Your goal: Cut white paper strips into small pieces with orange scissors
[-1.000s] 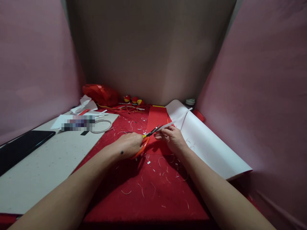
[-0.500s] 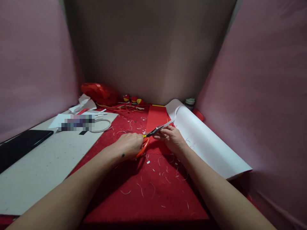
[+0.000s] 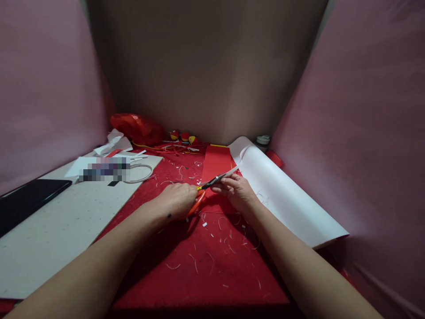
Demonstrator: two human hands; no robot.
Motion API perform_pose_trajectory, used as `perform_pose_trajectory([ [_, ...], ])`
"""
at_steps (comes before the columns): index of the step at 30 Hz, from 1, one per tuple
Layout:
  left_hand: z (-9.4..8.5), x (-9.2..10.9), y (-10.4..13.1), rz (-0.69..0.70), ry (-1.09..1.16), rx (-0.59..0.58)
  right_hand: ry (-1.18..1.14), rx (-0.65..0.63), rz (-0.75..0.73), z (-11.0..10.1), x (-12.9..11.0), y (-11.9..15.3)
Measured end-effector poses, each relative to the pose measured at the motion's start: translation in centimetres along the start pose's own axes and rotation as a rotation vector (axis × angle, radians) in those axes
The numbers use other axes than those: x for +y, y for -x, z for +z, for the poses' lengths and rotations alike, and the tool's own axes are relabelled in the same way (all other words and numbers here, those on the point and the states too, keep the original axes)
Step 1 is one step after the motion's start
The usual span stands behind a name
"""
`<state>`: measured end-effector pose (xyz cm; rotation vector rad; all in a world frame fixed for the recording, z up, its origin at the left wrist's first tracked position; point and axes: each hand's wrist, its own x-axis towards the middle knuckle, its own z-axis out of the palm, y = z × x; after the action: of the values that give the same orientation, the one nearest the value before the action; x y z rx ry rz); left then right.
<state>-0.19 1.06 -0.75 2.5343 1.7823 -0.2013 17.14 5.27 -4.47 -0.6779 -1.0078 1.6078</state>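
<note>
My left hand [image 3: 179,199] is closed around the orange and yellow handles of a pair of scissors [image 3: 198,204], whose dark blades point up and to the right. My right hand [image 3: 236,190] pinches a thin white paper strip [image 3: 235,169] beside the blades, and the strip's far end curls back over white sheet material. Blades and strip lie against each other; whether they are cutting cannot be made out. Beneath both hands is a red paper sheet [image 3: 215,160] with a ribbed near end, on the red cloth [image 3: 199,274]. White and thread-like scraps [image 3: 205,224] are scattered around.
At right lies a large curled white sheet [image 3: 285,197], a lidded jar [image 3: 263,141] behind it. At left a pale board [image 3: 66,239] carries a black flat device [image 3: 29,201] and a coiled cable [image 3: 141,173]. A red plastic bag [image 3: 136,127] and small red-yellow figures [image 3: 185,136] stand at the back.
The scissors' orange handle has swung slightly toward the blade line. My hands otherwise stay almost in place, and the whole view has shifted very slightly.
</note>
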Motion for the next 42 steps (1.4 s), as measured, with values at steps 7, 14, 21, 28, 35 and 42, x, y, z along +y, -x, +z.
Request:
perform_pose_trajectory([
  [7, 0.3, -0.3, -0.2, 0.004, 0.033, 0.039, -0.001, -0.011, -0.003, 0.0, -0.1, 0.1],
  [14, 0.0, -0.3, 0.1, 0.014, 0.044, 0.035, -0.008, 0.008, 0.032, 0.0, -0.3, 0.1],
  [21, -0.5, -0.5, 0.3, 0.013, 0.055, 0.011, -0.042, 0.093, -0.011, 0.4, -1.2, 0.2],
  [28, -0.4, -0.7, 0.4, 0.025, 0.032, -0.004, -0.035, 0.150, -0.021, 0.1, -1.5, 0.0],
  [35, -0.9, -0.2, 0.3, 0.015, -0.035, -0.085, -0.048, 0.101, -0.023, -0.4, -1.2, -0.2],
  [42, -0.9, 0.3, 0.5, 0.011, -0.081, -0.104, -0.001, 0.043, -0.018, -0.6, -1.0, -0.3],
])
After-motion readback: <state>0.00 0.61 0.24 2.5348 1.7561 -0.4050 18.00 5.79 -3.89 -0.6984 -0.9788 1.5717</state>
